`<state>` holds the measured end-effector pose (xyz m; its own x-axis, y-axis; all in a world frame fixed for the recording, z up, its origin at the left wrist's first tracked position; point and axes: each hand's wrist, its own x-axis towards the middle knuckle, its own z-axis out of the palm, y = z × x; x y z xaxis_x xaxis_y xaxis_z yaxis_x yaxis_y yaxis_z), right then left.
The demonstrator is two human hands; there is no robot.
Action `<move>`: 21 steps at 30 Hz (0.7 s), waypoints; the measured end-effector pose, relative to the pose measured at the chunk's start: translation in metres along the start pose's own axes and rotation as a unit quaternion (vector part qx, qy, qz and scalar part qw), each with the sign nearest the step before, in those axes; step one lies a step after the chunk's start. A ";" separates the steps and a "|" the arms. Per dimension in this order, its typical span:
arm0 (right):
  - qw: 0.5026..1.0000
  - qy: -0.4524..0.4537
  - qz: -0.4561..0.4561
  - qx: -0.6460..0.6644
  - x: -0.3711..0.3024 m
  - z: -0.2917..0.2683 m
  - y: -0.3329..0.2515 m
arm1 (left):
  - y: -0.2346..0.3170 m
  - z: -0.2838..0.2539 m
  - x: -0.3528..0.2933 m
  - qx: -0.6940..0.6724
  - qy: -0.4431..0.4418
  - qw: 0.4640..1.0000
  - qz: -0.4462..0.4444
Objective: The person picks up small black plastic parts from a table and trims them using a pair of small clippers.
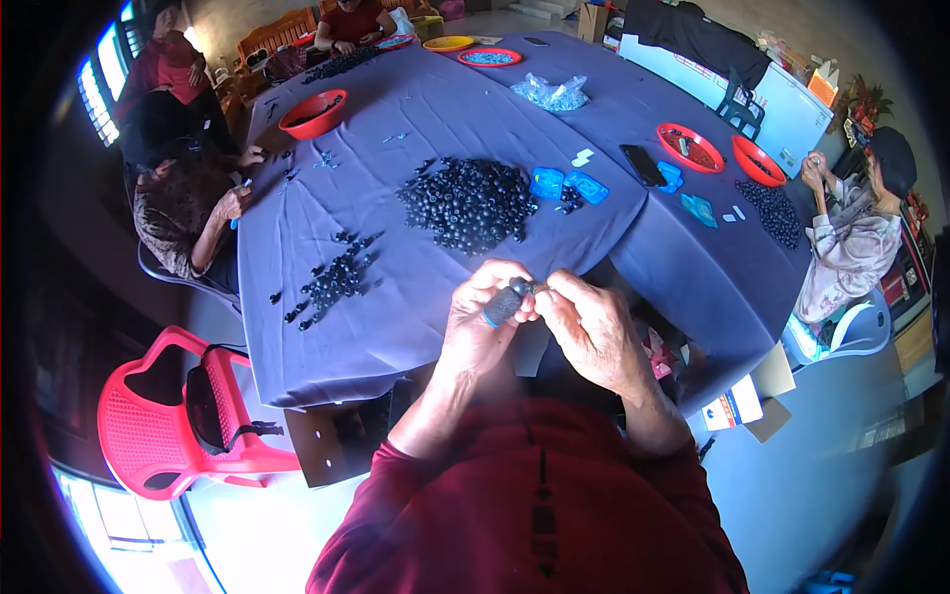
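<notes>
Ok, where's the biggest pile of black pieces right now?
In the head view, the biggest pile of black pieces lies just above centre on the cloth-covered table, beyond the left hand, with blue packets at its right.

Left of the table (366,198) stands a pink-red plastic chair (148,441), while a wooden bench (282,37) sits beyond its far left end. Past the table's far right side is a white chest freezer (797,124), partly draped with black cloth (693,42), with a red-flowered plant (866,111) farther right. A black phone (643,165) lies on the table's right half.
</notes>
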<state>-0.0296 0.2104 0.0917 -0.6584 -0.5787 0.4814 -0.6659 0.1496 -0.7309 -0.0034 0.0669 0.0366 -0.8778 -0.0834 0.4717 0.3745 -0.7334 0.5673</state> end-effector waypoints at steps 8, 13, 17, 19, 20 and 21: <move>0.998 0.001 -0.014 -0.059 -0.001 0.004 -0.008 | -0.002 0.001 -0.002 0.029 0.039 0.999 0.013; 0.999 0.033 0.012 0.042 -0.002 0.003 -0.003 | -0.004 0.001 0.000 -0.069 -0.041 0.997 0.003; 1.000 0.013 0.008 -0.019 -0.002 -0.002 -0.008 | -0.002 0.003 0.000 -0.054 -0.025 0.998 0.003; 1.000 0.015 0.006 -0.020 -0.003 -0.001 -0.007 | -0.002 0.004 -0.001 -0.048 -0.016 0.999 0.008; 1.000 0.014 0.004 -0.018 -0.004 0.000 -0.007 | -0.001 0.004 -0.002 -0.041 -0.005 0.999 0.001; 1.000 0.015 0.003 -0.018 -0.003 0.001 -0.006 | -0.001 0.003 -0.003 -0.034 0.005 0.999 -0.006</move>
<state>-0.0231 0.2108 0.0939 -0.6727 -0.5533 0.4912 -0.6735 0.1830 -0.7162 -0.0005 0.0704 0.0370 -0.8853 -0.0808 0.4580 0.3431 -0.7783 0.5258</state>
